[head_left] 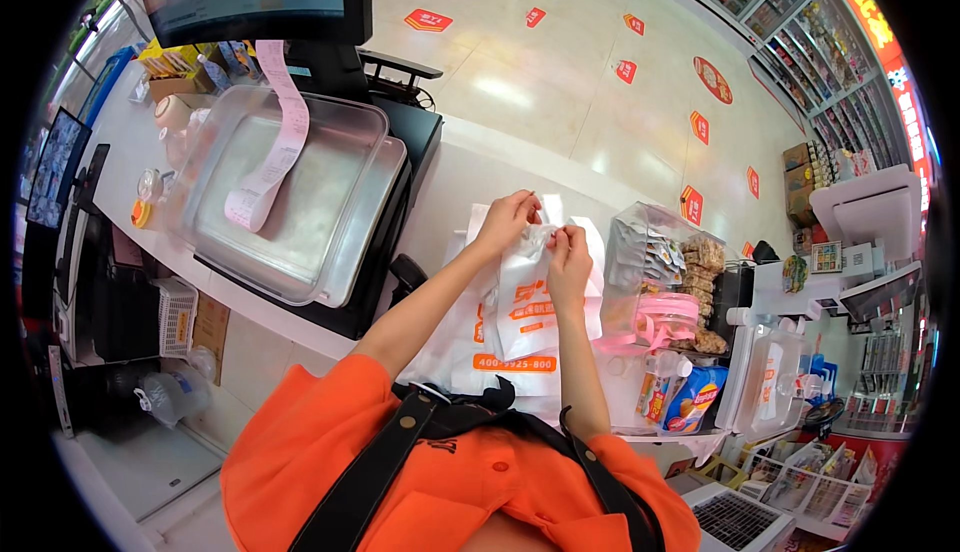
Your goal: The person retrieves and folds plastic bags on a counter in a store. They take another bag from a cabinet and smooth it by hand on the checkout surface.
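Left fingers (525,202) and right fingers (572,240) pinch the white bag (525,302) near its top

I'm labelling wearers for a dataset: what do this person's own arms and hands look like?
Both forearms are bare below short, loose orange fabric sleeves. The left hand and right hand wear no gloves, and no wristwear shows. Wide black straps cross the orange shirt.
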The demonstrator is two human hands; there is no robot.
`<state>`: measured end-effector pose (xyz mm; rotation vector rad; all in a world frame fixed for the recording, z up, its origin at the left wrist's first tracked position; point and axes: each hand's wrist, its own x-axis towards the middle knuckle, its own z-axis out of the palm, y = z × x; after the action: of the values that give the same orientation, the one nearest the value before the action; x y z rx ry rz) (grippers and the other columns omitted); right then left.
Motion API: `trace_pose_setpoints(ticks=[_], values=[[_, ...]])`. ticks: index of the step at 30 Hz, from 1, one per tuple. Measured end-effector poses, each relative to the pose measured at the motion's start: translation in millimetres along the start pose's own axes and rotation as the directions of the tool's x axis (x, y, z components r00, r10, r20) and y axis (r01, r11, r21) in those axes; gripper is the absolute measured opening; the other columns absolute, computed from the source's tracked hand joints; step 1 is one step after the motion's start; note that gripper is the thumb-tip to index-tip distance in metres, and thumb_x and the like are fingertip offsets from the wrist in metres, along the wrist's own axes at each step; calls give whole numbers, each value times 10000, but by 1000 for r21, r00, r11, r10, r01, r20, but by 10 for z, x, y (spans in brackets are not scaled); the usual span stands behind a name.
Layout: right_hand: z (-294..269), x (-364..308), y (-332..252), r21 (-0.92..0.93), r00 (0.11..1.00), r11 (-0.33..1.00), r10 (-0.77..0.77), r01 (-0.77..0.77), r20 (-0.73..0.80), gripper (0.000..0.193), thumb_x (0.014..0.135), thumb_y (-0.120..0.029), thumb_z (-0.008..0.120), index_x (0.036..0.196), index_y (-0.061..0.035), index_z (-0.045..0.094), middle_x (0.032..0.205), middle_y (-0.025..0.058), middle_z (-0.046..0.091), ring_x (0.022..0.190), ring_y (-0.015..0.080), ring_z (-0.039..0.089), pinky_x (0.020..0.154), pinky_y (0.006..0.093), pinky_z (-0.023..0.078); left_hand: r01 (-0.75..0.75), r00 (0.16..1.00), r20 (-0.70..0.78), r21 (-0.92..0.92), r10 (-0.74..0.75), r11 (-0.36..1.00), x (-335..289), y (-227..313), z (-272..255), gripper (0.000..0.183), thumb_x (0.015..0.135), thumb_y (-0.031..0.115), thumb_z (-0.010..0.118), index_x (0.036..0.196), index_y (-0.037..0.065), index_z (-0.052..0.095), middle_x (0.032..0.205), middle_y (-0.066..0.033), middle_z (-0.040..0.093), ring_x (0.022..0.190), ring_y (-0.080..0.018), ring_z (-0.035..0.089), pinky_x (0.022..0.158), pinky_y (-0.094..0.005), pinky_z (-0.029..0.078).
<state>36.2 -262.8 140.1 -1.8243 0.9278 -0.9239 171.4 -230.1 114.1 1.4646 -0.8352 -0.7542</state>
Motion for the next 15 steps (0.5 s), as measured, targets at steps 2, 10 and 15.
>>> trace_pose_setpoints(ticks=[2, 10, 15], values=[[-205, -205, -212, 49, 999, 999, 13, -11, -31, 124, 922, -80, 461, 877, 24, 513, 724, 83, 550, 651, 154, 532, 635, 272, 435, -46, 992, 119, 27, 43, 999, -113, 287, 69, 227, 937, 136, 430, 835, -22, 557, 645, -75, 591, 617, -133, 585, 601, -266, 456], [-931, -1423, -938, 168, 990, 981, 115, -99, -87, 86, 943, -61, 457, 921, 2, 510, 761, 23, 543, 645, 67, 459, 599, 190, 382, 293, 872, 477, -325, -112, 899, -994, 900, 202, 246, 965, 162, 436, 829, -16, 537, 747, -64, 607, 654, -114, 599, 630, -234, 491], [-922, -1959, -938, 148, 996, 985, 85, -84, -3, 52, 921, -13, 473, 911, 11, 518, 838, 56, 528, 649, 86, 478, 580, 203, 400, 331, 868, 470, -305, -161, 893, -1501, 720, 127, 260, 956, 193, 456, 884, -31, 567, 742, -68, 626, 676, -106, 603, 632, -232, 490]])
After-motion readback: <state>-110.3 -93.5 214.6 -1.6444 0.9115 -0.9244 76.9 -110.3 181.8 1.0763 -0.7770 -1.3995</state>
